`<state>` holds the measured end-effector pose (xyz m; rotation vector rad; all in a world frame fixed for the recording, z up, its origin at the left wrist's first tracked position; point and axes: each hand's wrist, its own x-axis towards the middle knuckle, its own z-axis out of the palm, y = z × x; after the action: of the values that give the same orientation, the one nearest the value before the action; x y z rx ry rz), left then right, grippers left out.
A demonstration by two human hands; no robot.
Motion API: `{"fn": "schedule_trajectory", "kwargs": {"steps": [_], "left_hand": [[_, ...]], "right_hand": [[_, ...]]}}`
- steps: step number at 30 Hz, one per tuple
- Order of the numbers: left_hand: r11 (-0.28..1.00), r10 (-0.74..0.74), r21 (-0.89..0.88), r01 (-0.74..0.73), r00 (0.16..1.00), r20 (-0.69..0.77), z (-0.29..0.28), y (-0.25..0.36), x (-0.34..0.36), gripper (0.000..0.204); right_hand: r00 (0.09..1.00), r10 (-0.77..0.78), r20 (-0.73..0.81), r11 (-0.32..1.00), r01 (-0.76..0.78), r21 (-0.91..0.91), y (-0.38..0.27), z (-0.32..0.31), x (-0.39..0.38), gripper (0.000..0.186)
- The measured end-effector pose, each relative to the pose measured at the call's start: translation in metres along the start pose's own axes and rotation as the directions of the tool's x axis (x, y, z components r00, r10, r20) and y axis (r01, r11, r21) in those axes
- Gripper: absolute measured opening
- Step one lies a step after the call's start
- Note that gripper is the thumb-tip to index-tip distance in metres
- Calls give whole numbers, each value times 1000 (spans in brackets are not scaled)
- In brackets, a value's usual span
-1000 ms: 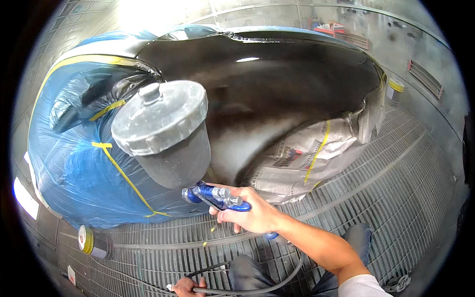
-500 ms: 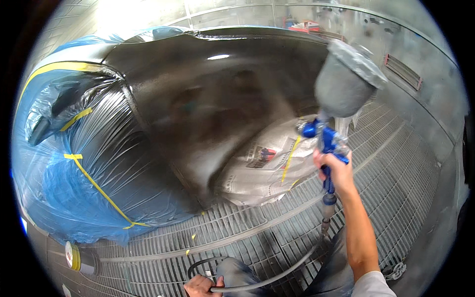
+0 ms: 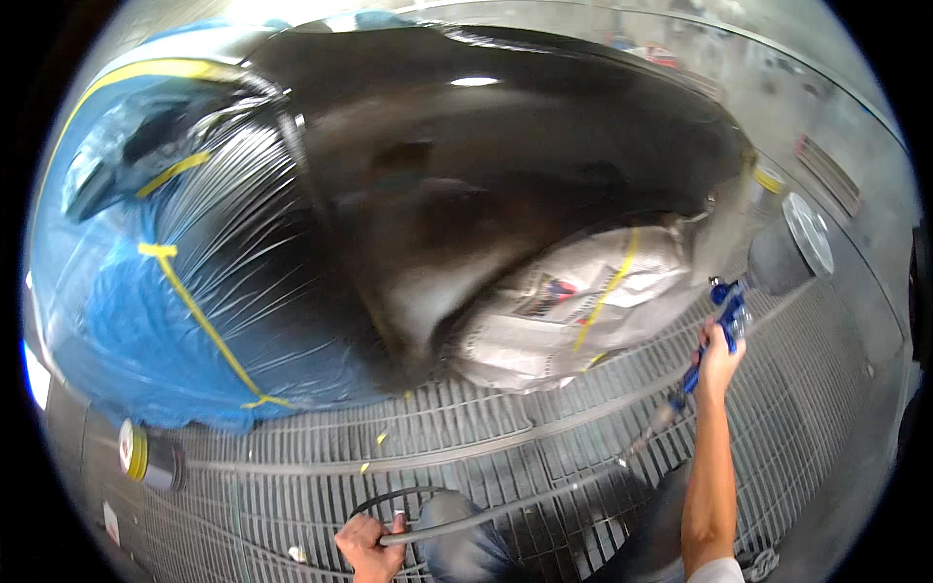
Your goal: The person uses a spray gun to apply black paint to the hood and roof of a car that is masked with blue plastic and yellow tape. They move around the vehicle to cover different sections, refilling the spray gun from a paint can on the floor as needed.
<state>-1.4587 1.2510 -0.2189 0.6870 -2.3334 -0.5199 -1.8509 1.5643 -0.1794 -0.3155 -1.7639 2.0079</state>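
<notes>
Glossy black car panel point(image 3: 505, 165), blue plastic sheeting point(image 3: 146, 340); yellow tape strips point(image 3: 194, 311), blue spray gun point(image 3: 729, 311), grey floor grating point(image 3: 544, 447)

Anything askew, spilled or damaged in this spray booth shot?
Small yellow tape scraps lie loose on the grated floor, and a tape roll sits there on its side. Nothing looks spilled or damaged.

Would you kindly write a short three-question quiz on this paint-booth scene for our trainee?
1. True or false: the right hand holds the blue spray gun.
2. What does the left hand grip: A) tape roll, B) hose, C) cup?
3. What colour is the tape on the blue sheeting?

Key:
1. True.
2. B, the hose.
3. Yellow.
</notes>
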Motion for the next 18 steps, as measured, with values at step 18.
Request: {"fn": "schedule_trajectory", "kwargs": {"steps": [18], "left_hand": [[999, -40, -10, 39, 991, -126, -49, -45, -28, 43]], "right_hand": [[299, 100, 949, 915, -403, 30, -37, 111, -240, 25]]}}
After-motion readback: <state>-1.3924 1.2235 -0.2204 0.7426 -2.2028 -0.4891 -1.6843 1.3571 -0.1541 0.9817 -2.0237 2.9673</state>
